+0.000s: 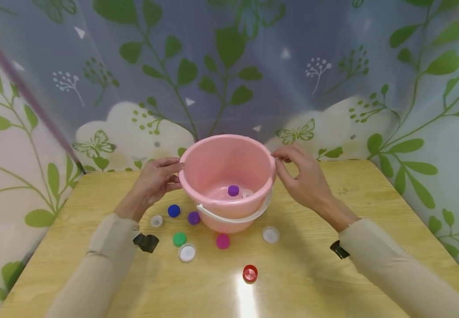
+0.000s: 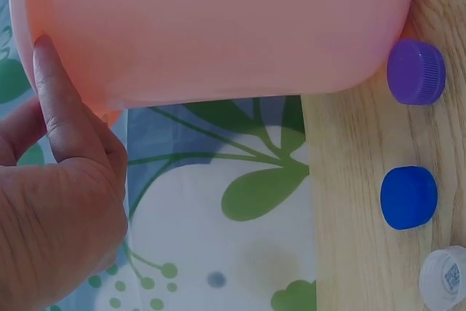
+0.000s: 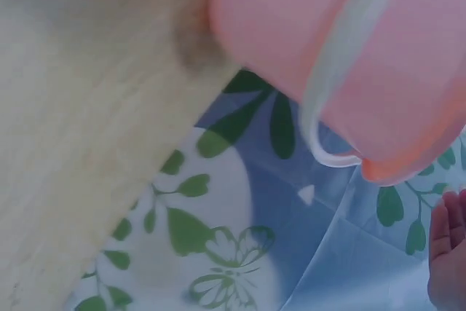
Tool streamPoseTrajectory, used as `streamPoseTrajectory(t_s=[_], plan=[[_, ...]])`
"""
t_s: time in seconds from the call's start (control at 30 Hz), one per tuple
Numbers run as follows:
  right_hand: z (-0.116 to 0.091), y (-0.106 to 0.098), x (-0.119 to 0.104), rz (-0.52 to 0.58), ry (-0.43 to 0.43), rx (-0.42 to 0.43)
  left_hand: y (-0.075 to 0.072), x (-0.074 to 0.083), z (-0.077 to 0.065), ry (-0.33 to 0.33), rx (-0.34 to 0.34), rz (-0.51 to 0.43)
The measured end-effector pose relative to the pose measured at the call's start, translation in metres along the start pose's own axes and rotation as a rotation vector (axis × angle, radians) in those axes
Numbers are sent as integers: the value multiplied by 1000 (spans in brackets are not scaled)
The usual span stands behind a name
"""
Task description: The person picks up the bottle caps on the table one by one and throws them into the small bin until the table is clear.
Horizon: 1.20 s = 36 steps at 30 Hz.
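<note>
"At far left, condition?"
"Left hand (image 1: 152, 182), fingers part-bent, holding the pink bucket (image 1: 223, 163) at its rim."
"Centre?"
"That bucket (purple cap (image 1: 233, 191) inside), over the worktop (image 1: 209, 278)."
"Right?"
"Right hand (image 1: 306, 179), fingers bent, pinching the opposite rim."

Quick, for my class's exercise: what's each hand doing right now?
Left hand: closed, holding the pink bucket at its rim.
Right hand: closed, holding the same bucket at the rim's opposite side.
</note>
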State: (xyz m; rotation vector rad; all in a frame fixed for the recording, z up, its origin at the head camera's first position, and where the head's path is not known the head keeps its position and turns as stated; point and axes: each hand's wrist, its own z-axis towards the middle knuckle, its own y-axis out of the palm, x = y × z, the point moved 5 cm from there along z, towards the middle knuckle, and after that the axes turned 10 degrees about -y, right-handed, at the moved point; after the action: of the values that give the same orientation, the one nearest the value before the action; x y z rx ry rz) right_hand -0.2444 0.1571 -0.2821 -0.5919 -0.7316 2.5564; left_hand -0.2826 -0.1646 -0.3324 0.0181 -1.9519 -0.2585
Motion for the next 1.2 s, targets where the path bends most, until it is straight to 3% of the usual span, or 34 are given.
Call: streamPoseTrajectory(t_s=[0.2, 0.47, 0.67, 0.93, 1.2], plan=[[-51, -9, 4, -49, 74, -103, 2, 2, -2, -7, -2, -16], [-101, 14, 6, 26, 109, -332, 2, 5, -3, -2, -7, -24], [-117, 31, 2, 3, 82, -462, 0, 2, -3, -19, 4, -44], [-129, 50, 3, -18, 160, -647, -1, 1, -3, -19, 2, -68], [-138, 64, 4, -32, 213, -684, -2, 1, -3, -18, 11, -60]])
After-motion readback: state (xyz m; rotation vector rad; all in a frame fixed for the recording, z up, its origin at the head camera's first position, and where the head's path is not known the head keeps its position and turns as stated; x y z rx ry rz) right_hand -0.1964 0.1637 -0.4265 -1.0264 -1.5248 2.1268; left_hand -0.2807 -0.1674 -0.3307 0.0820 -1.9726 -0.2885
